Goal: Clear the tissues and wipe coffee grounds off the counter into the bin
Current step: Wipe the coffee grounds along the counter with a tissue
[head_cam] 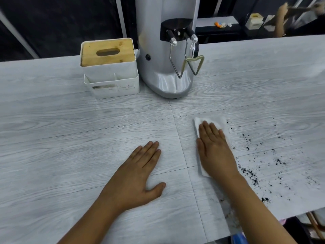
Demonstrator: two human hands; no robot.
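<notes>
My right hand (215, 148) lies flat, palm down, on a folded white tissue (209, 120) on the pale wood-grain counter (70, 138). Black coffee grounds (251, 171) are scattered just right of the tissue and on toward the counter's right edge. A few smaller specks (246, 138) lie farther back. My left hand (139, 175) rests flat on the bare counter to the left, fingers together, thumb out, holding nothing. The bin is not in view.
A white tissue box with a bamboo lid (109, 67) stands at the back left. A silver coffee grinder (168, 55) stands next to it, its wire fork hanging in front. The counter's near right edge (281, 215) drops off. Another person's arm (281, 20) shows far back.
</notes>
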